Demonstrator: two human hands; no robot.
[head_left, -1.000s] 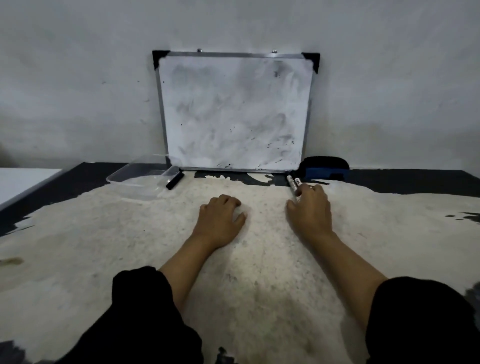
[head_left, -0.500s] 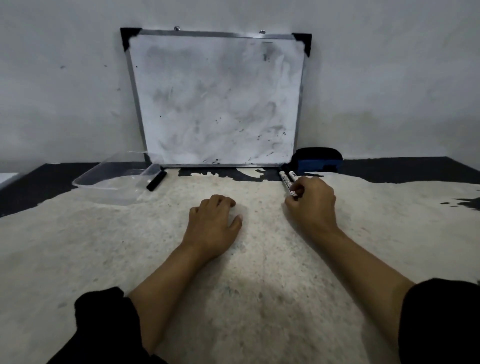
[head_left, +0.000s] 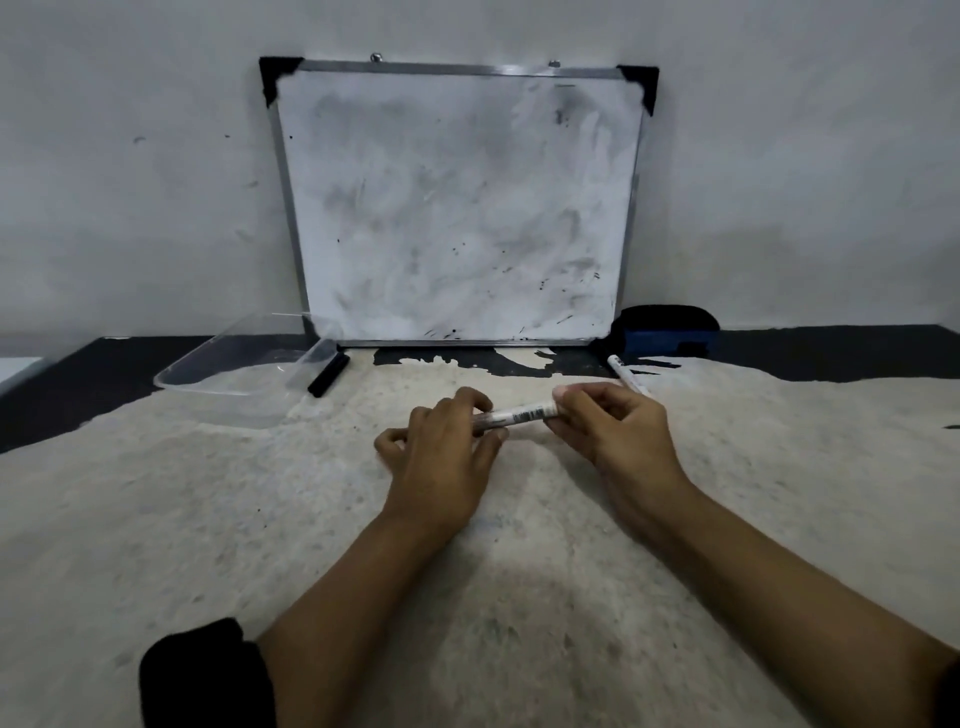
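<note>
— How many markers do you count?

— Three. Two are white and one is black. One white marker is held crosswise between both hands over the middle of the table, somewhat nearer its far edge. Its right end sits slightly higher than its left.

— And how does each grip stand?

— The left grip is closed round the marker's left end, with fingers curled over it and the thumb underneath. The right grip pinches the right end between thumb and fingertips. Both are gripping that one marker, and the barrel with its printed label shows bare between them.

— Where's the second white marker?

— The second white marker lies flat on the table just behind the right grip, pointing toward the far edge. I can't tell whether the hand touches it.

— And the black one?

— The black marker lies toward the far left, right beside the near right corner of a clear plastic tray. There's just one tray.

— Anything else back there?

— One whiteboard, smeared grey, stands on the far edge leaning against the wall. One blue-and-black eraser sits at the board's lower right corner, well apart from the tray.
</note>
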